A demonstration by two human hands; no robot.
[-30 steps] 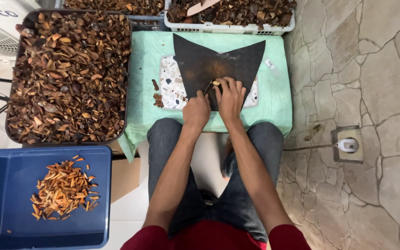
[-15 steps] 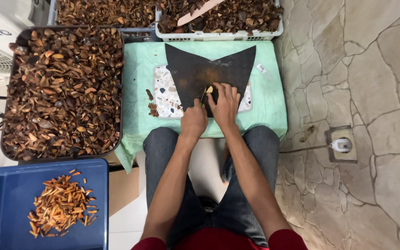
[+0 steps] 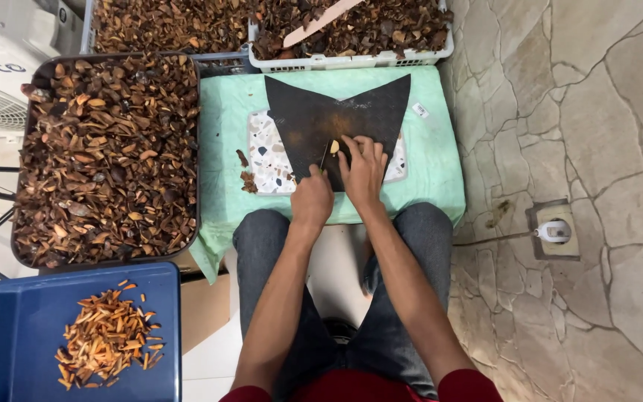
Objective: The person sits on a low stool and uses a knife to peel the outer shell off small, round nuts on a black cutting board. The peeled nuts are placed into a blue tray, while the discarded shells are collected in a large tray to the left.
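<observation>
My left hand (image 3: pixel 312 199) is closed around a small knife (image 3: pixel 324 157) whose thin blade points up toward a pale yellowish nut piece (image 3: pixel 334 147). My right hand (image 3: pixel 364 167) rests fingers-down on the black mat (image 3: pixel 336 115), pinching that nut piece at its fingertips. The mat lies over a speckled tile (image 3: pixel 268 160) on a table draped in a mint-green cloth (image 3: pixel 429 160). A few brown shell scraps (image 3: pixel 248 181) lie on the tile to the left of my hands.
A dark tray (image 3: pixel 109 156) heaped with brown shells stands at left. A blue bin (image 3: pixel 9 335) with orange slivers (image 3: pixel 106 342) sits lower left. Two white crates (image 3: pixel 351 30) of shells stand behind the table. Stone floor with an outlet (image 3: pixel 556 232) lies to the right.
The view has shifted slightly. My hands stay on the mat; the pale nut piece now shows more clearly at my right fingertips beside the blade.
</observation>
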